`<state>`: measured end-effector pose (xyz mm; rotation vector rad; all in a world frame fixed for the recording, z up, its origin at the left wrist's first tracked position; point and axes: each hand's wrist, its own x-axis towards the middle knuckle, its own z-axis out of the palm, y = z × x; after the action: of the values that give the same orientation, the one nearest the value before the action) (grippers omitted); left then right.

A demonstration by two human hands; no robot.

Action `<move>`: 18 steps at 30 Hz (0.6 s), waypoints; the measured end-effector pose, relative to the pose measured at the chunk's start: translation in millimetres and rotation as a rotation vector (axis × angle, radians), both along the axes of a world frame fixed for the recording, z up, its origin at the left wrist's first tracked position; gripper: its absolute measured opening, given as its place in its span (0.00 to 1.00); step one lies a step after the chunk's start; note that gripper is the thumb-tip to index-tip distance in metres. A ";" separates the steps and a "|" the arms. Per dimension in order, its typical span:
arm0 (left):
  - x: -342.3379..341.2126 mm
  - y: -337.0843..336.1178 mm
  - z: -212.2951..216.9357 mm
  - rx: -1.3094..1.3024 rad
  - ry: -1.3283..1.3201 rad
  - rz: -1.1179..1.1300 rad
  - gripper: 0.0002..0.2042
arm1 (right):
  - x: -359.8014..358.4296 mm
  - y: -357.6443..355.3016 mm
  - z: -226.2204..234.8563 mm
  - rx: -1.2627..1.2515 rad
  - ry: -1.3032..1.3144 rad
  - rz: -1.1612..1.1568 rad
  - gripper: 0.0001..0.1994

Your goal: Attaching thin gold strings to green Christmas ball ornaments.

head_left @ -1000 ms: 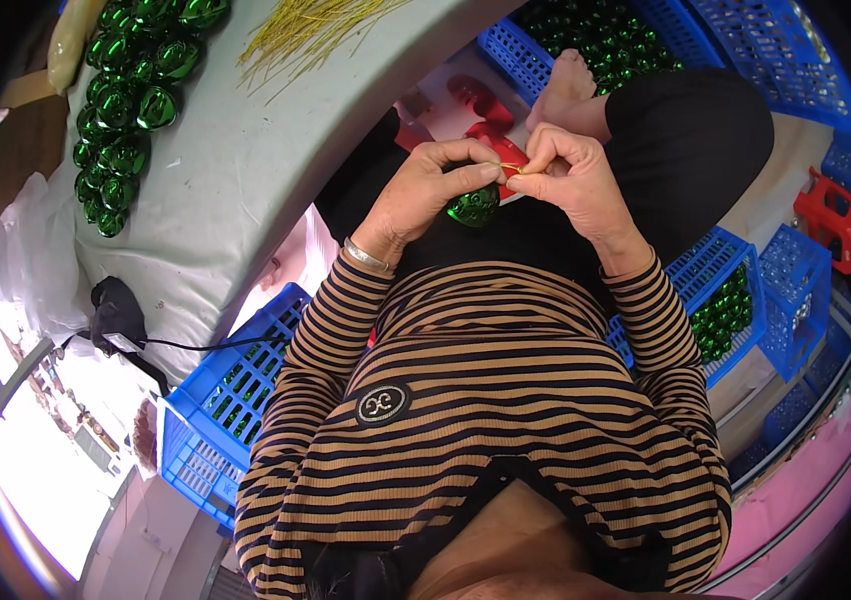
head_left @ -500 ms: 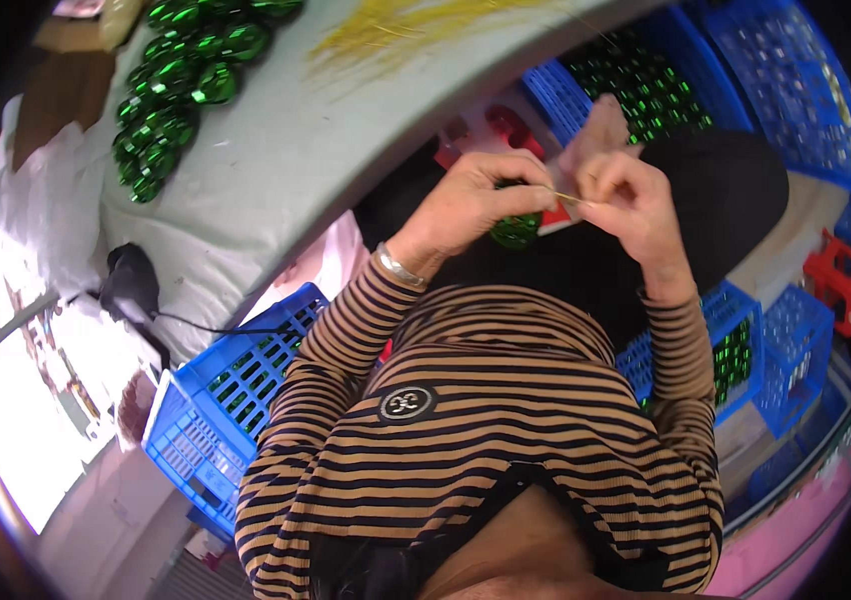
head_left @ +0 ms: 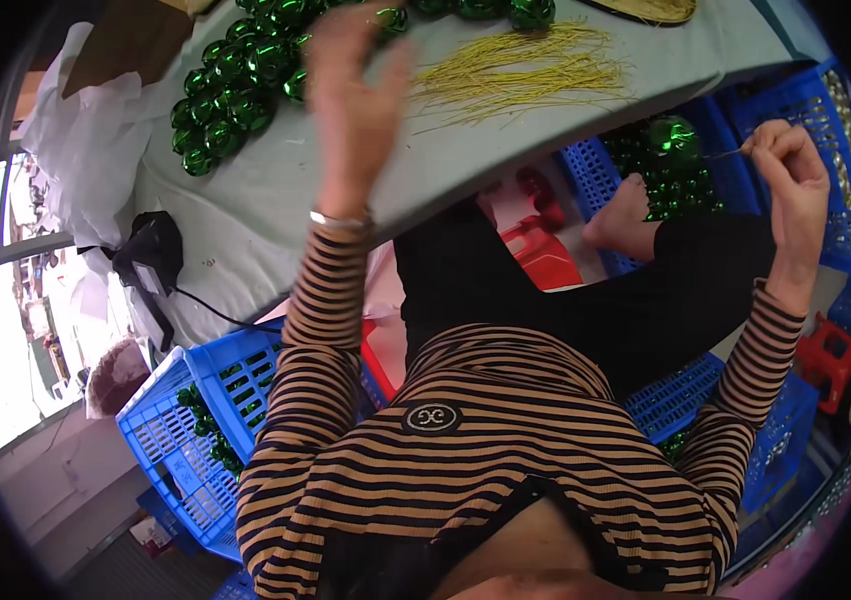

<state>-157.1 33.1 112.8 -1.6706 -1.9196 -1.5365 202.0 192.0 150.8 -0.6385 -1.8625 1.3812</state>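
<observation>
My right hand (head_left: 794, 180), out at the right, pinches the end of a thin yellow string. From the string hangs a shiny green bauble (head_left: 673, 137), over a blue crate (head_left: 591, 170) of green baubles. My left hand (head_left: 354, 110) is above the table, smeared by motion. Its thumb stands apart from the fingers, and I see nothing held. Beside and beyond it lie glossy green baubles (head_left: 236, 85) in a bunch. A spread of loose yellow strings (head_left: 526, 75) lies to the right of that hand.
The pale-covered table (head_left: 231, 220) reaches across the far side. Blue crates (head_left: 236, 375) stand at my left and right. A red stool (head_left: 826, 362) is at the right. A black device (head_left: 151, 250) with a cord sits at the table's left edge. A bare foot (head_left: 621, 215) rests beside the crate.
My hands, close together over my lap before, have parted. The left went out over the table; the right swung far right with the bauble on its string. The view has shifted.
</observation>
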 end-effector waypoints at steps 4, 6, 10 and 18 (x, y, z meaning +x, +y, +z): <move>-85.1 -5.5 -4.9 -0.005 0.478 0.449 0.19 | -26.0 9.3 -0.1 0.157 -0.252 -0.143 0.03; -105.2 -16.5 -24.2 -0.248 0.542 0.560 0.17 | -72.3 -2.4 -18.8 0.223 -0.315 -0.036 0.05; -122.6 -21.0 -25.4 -0.293 0.508 0.503 0.15 | -147.9 -9.9 -62.7 0.639 -0.310 0.096 0.07; -40.0 -59.5 12.4 0.078 -0.607 0.215 0.16 | -203.0 -5.3 -107.0 1.011 -0.483 -0.042 0.06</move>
<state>-197.1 -26.4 125.2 -0.9841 -2.1691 -2.1569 -1.0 186.7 43.8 -0.4700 -2.5518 0.1165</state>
